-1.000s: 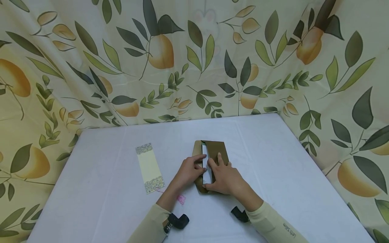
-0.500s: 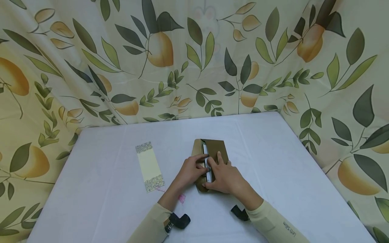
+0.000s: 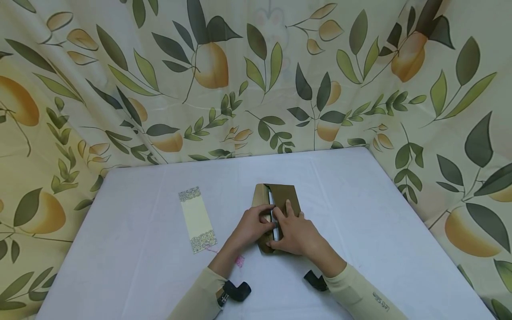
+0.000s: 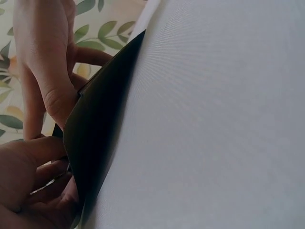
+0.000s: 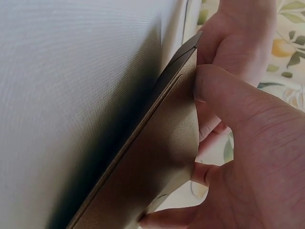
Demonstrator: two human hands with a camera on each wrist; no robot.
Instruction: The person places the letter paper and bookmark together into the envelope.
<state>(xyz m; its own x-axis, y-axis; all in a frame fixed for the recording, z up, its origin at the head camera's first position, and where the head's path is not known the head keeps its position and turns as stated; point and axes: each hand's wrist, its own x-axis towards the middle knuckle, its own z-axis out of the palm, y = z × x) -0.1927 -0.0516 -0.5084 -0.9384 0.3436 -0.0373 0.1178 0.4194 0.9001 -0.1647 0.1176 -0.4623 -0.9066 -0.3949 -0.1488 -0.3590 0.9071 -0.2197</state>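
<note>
We have only a thin slot between the left hand's [image 3: 252, 226] fingertips and the right hand's [image 3: 299, 233], which almost meet; a flat white strip [image 3: 276, 233] fills part of it. Straight down, the brown rectangular card envelope [image 3: 281, 192] blocks us. Ahead of the fingers and right of them we have bare white cloth [image 3: 384, 231]. Left of the left fingers, past a gap, lies a slim cream bookmark with patterned ends [image 3: 198, 220], its pink tassel [image 3: 239, 261] beside that wrist. Behind the fingers, black curved fittings [image 3: 238, 291] narrow our lane between the wrists.
</note>
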